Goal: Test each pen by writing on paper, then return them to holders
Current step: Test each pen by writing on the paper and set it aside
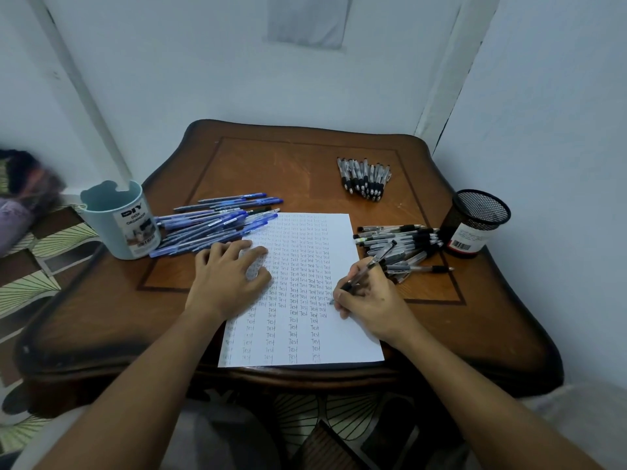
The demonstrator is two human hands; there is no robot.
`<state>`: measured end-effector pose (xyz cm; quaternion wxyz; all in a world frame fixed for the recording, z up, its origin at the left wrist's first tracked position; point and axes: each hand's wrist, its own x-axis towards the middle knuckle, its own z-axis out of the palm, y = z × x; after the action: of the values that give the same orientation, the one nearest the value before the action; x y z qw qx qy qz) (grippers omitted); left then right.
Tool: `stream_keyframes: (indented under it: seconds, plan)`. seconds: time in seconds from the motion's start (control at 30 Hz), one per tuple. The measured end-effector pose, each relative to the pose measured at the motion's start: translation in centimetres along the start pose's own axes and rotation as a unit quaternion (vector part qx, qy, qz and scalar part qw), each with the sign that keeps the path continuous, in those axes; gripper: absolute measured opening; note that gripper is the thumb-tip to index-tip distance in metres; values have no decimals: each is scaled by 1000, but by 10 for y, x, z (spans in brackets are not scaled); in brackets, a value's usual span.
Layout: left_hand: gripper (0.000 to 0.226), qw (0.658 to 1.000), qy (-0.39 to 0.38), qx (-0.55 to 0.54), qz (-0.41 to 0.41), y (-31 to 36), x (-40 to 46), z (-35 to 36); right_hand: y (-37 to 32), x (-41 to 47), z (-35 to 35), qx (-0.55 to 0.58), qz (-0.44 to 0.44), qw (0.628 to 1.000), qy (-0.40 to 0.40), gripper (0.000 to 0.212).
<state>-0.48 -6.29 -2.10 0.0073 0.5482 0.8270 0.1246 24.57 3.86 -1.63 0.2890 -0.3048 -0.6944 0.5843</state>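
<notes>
In the head view, the right hand (pixel 368 296) is gripping a black pen (pixel 368 268), tip on the paper (pixel 339 334); the left hand (pixel 229 276) is pressing the sheet flat, fingers spread. Lifting that hand risks the paper sliding and smearing the line.

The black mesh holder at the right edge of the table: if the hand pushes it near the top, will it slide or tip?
The black mesh holder looks empty, so it is probably light and could tip rather than slide. It already appears tilted and stands close to the table edge, so a fall seems possible. Pushing low, near its labelled base, is likely safer.
</notes>
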Motion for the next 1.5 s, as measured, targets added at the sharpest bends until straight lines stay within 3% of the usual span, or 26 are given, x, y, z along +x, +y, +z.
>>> stream_keyframes:
  seconds: [0.33,0.5,0.67,0.93,1.03,1.13,1.3,1.5]
  plan:
    - [67,1000,0,-5,0,0,0,0,3,2,1,5,4,1000,-5,29]
    - [66,1000,2,-4,0,0,0,0,3,2,-4,70,16,997,9,30]
    - [66,1000,3,-2,-2,-1,1,0,5,1,0,15,10,1000,17,29]
    - [67,1000,3,-8,-3,0,0,-1,2,2,-1,25,27,999,11,28]
    - [66,1000,2,-4,0,0,-1,0,-1,3,-3,93,48,994,15,29]
    - [67,1000,3,-7,2,0,-1,-1,-12,4,-3,157,64,985,18,15]
    - [65,1000,1,-7,0,-1,0,0,-22,8,-2,233,120,964,34,52]
    - [65,1000,7,-9,0,0,0,0,-22,8,-4,237,123,963,36,58]
